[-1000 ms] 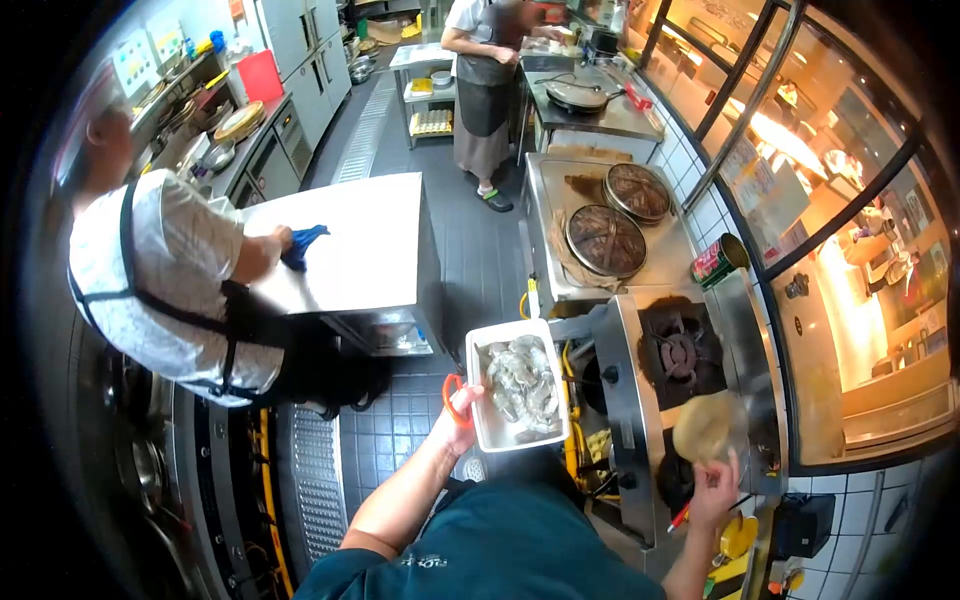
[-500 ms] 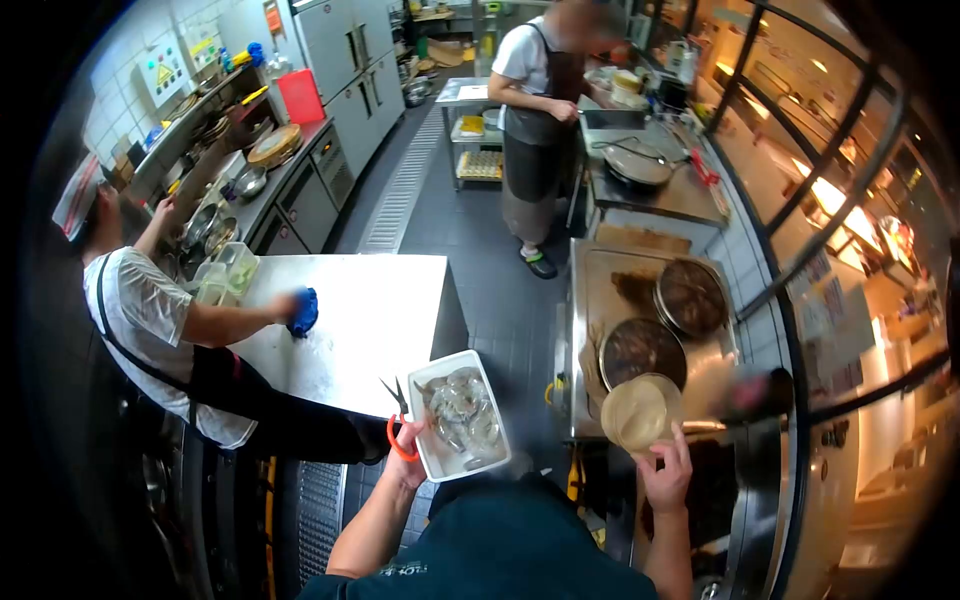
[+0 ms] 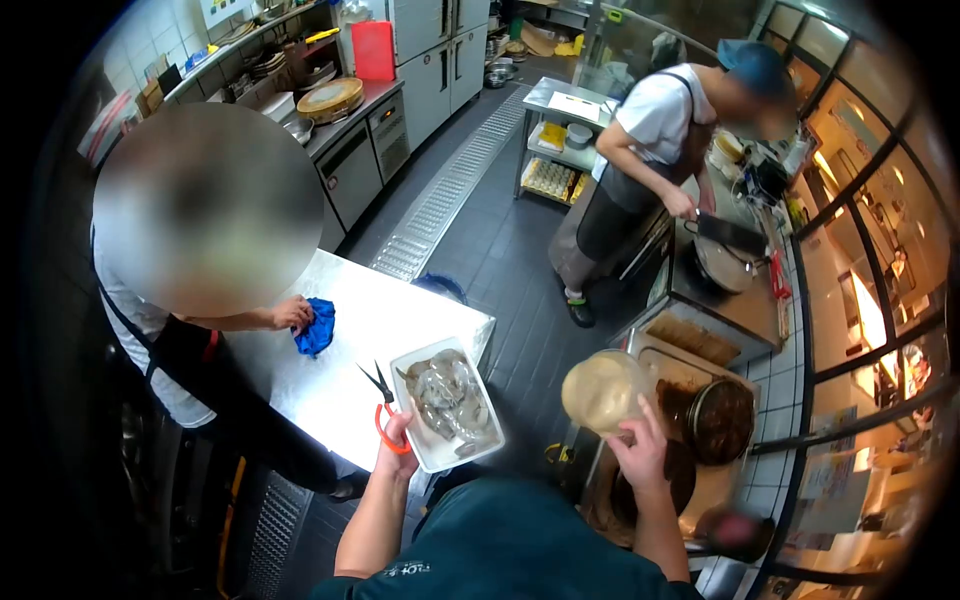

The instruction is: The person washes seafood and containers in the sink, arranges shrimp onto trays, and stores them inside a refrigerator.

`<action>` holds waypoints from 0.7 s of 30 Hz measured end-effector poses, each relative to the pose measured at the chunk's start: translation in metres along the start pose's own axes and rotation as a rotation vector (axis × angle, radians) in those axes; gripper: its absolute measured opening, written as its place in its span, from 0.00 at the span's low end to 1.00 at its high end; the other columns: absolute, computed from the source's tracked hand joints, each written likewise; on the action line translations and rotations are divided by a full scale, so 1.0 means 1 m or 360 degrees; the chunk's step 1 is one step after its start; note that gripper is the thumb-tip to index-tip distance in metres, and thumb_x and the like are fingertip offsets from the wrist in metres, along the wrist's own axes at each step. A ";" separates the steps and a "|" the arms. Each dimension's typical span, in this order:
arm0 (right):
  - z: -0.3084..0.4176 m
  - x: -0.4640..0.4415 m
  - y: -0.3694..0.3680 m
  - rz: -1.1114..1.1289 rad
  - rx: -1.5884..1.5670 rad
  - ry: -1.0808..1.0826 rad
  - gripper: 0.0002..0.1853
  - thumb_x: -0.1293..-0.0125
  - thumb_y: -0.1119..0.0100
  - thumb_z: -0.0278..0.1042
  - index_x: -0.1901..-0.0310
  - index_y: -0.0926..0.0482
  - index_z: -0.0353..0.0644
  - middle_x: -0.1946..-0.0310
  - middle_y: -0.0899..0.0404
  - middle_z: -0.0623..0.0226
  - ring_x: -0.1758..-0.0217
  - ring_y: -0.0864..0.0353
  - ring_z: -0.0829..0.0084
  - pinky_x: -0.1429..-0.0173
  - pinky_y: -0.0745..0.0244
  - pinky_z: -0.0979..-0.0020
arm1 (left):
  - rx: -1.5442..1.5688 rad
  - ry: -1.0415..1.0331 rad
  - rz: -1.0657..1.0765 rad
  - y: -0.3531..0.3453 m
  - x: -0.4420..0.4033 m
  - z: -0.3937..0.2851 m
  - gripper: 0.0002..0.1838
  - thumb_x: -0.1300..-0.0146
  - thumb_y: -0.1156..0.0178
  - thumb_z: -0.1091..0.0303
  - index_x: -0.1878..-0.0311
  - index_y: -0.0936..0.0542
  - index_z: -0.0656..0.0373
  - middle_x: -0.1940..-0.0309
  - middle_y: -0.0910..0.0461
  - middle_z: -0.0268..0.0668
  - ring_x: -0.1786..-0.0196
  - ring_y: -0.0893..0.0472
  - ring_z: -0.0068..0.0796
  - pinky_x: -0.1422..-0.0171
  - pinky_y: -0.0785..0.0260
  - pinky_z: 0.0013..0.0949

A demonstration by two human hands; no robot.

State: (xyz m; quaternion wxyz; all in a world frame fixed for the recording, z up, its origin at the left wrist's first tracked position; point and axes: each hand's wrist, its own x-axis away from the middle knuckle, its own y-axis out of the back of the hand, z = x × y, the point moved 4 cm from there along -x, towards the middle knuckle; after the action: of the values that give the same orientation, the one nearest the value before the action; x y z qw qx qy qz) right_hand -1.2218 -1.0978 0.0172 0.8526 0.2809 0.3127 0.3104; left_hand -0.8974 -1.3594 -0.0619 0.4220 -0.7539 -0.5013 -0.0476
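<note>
Head view: from my seat I have the white tray (image 3: 467, 457) of prawns (image 3: 447, 402) in front of the person's body, overlapping the edge of the pale table (image 3: 390, 315). Whether it rests there or hangs just above, I can't tell from this steep angle. My worry is the tray tipping: it appears to be borne from one side only, and wet prawns could slide to a low corner. The scissors (image 3: 386, 402) share that hand, blades parted and pointing out over the table, so a shifting grip could drop them. The shallow bowl (image 3: 603, 392) might slip too, being held by its rim alone.

As for the grip, the left hand (image 3: 397, 446) is closed at the tray's side, with the orange scissor handles against it. The right hand (image 3: 641, 446) pinches the bowl's near rim, fingers partly spread. Across the table, a co-worker's hand (image 3: 292, 314) touches a blue cloth (image 3: 316, 328).
</note>
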 end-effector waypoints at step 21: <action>-0.078 -0.421 -0.164 0.0393 -0.0211 0.0561 0.19 0.52 0.18 0.39 0.65 0.19 0.40 0.38 0.27 0.34 0.44 0.16 0.48 0.42 0.19 0.61 | 0.0260 -0.0425 -0.0305 -0.094 -0.330 -0.065 0.33 0.43 0.37 0.52 0.37 0.26 0.61 0.45 0.20 0.41 0.43 0.20 0.43 0.36 0.27 0.43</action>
State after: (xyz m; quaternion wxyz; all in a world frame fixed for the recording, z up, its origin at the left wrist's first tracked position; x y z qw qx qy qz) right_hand -1.4761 -1.4789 0.0071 0.7569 0.2018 0.3990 0.4767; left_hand -1.1122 -1.6272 -0.1283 0.4052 -0.6655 -0.6245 0.0538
